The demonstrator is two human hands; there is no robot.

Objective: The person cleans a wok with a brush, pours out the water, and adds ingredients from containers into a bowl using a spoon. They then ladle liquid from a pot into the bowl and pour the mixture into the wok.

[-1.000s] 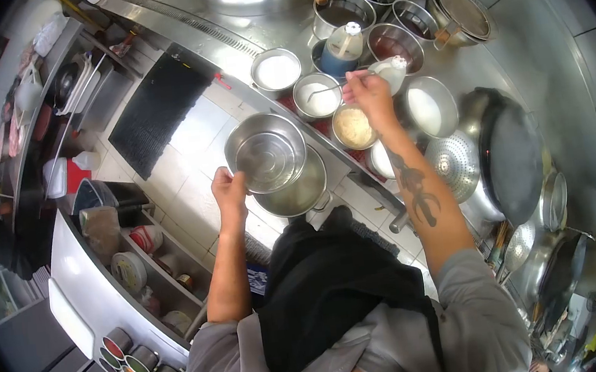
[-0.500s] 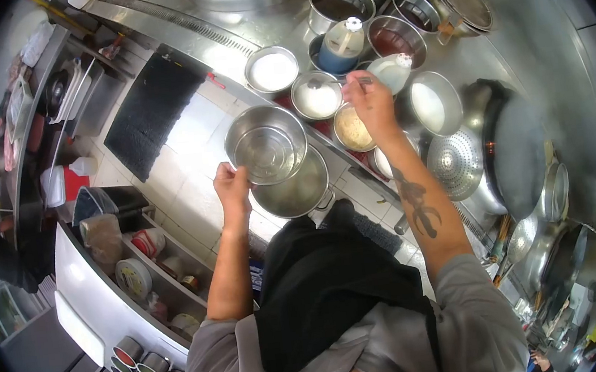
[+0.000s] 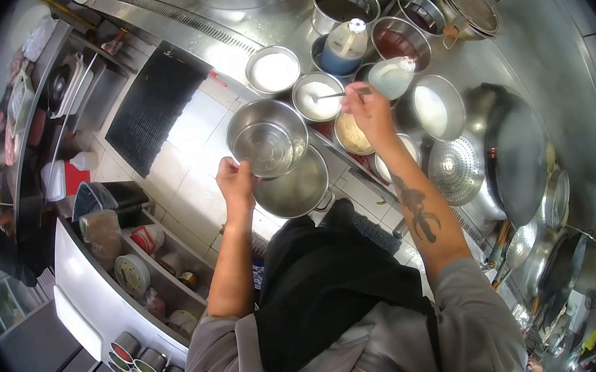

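Note:
My left hand (image 3: 236,186) pinches the rim of a round steel pot (image 3: 265,133), which looks to have a little clear liquid at the bottom. Beneath it, partly covered, is a larger steel pot (image 3: 300,194) with a loop handle. In my right hand (image 3: 370,109) is a spoon (image 3: 333,96), its tip in the white powder of a steel bowl (image 3: 310,116). Another bowl of white powder (image 3: 273,70) stands beside that one, and a bowl of tan powder (image 3: 352,135) lies just under my right wrist.
Squeeze bottles (image 3: 344,41), pots of dark sauce (image 3: 345,8) and a pot of white contents (image 3: 434,110) crowd the counter. A perforated ladle (image 3: 455,169) and a wok (image 3: 519,148) are at right. Shelves (image 3: 150,267) flank my left; a black mat (image 3: 155,106) covers some floor.
The spoon has gone down into the white powder, with my right hand shifting slightly downward. The pot in my left hand has moved up a little.

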